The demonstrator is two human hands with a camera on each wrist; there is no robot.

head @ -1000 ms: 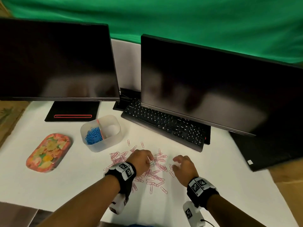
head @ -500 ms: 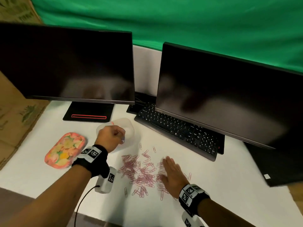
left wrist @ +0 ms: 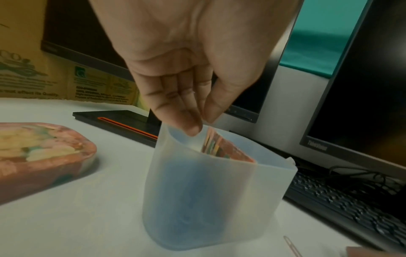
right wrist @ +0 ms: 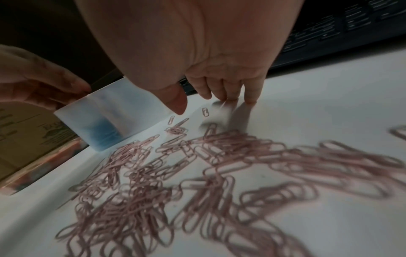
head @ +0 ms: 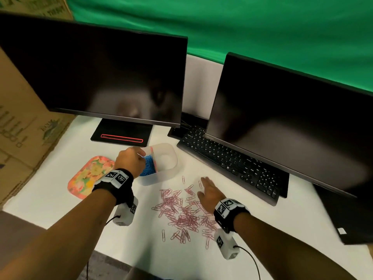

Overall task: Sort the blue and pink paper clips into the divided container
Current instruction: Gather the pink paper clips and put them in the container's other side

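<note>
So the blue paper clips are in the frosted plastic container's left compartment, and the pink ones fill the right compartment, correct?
Not quite. The blue paper clips are in the frosted plastic container, left of its divider, but the right compartment looks empty in the head view. The pink paper clips lie scattered on the white table.

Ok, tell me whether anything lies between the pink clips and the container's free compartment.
Nothing visible does. The pink clips lie on bare table in front of the container, whose empty right compartment is open on top. The left hand pinches the rim at the blue clips' side.
</note>
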